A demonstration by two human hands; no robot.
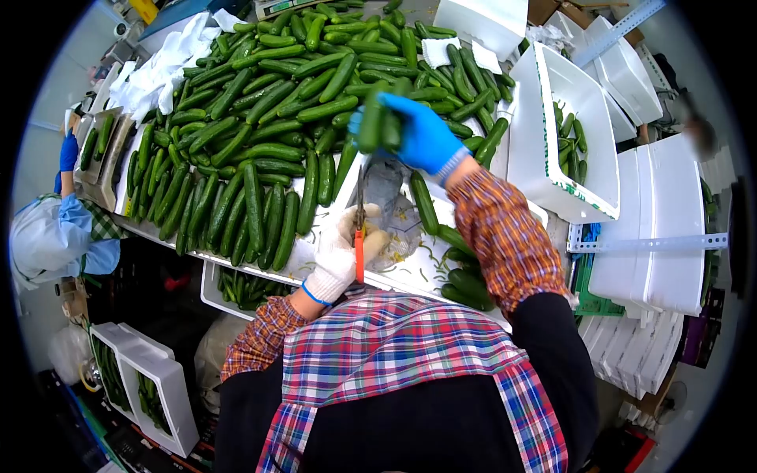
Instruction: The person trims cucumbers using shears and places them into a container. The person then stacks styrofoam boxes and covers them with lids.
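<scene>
My left hand point(334, 258), in a white knit glove, is closed around scissors point(359, 254) with an orange handle, blades pointing up and away from me. My right hand point(427, 132), in a blue glove, grips cucumbers point(371, 124), blurred and held just beyond the blade tips; at least two show. A large heap of cucumbers point(276, 106) covers the table beyond and to the left of my hands. Between my hands lies a clear plastic bag point(385, 189) with yellowish scraps. Thin green trimmings are scattered on the white surface point(410, 272) beside it.
A white foam box point(528, 162) holding some cucumbers stands at the right, beside stacked foam boxes point(658, 221). White cloths point(169, 67) lie at the far left. Another person's blue-gloved hand point(69, 151) is at the left edge, near a scale-like tray point(102, 158) carrying cucumbers. Foam boxes point(162, 370) stand lower left.
</scene>
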